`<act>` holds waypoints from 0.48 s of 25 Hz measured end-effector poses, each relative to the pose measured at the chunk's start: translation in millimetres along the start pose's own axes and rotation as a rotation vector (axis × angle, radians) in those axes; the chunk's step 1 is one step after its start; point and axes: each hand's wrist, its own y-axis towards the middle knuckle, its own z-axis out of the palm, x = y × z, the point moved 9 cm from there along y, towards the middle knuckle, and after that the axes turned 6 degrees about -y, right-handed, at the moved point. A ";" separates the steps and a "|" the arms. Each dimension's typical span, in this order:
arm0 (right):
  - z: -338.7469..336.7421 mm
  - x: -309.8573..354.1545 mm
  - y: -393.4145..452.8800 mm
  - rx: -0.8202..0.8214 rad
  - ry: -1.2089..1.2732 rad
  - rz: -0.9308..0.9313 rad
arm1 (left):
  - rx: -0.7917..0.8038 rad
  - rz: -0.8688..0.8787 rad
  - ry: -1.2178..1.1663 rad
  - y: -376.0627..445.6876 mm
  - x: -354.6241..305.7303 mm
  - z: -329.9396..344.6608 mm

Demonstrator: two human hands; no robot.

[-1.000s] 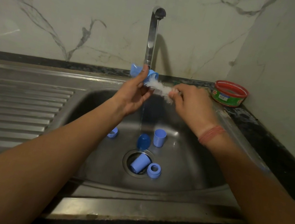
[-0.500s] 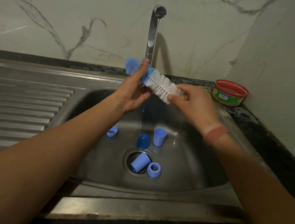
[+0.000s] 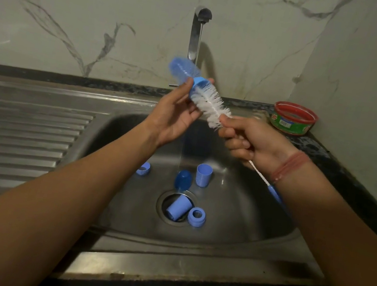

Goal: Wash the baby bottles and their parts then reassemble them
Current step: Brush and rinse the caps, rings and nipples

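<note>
Brush [image 3: 210,104] tip hidden inside bottle [image 3: 184,69]

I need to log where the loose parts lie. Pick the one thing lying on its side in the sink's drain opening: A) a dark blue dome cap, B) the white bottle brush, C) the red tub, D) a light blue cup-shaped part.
D: the light blue cup-shaped part lies tipped over in the drain opening, while the dark blue dome cap stands behind the drain and the red tub sits on the counter.
</note>
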 end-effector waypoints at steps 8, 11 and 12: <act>-12.0 52.4 -27.5 -0.667 -1.329 -0.619 | -0.212 -0.069 0.044 0.6 7.9 -17.7; -6.2 55.5 -31.5 -0.702 -1.398 -0.683 | -0.208 -0.085 0.085 0.4 10.4 -19.1; -9.5 54.7 -28.3 -0.660 -1.266 -0.662 | -0.179 -0.077 0.094 -0.6 8.8 -15.9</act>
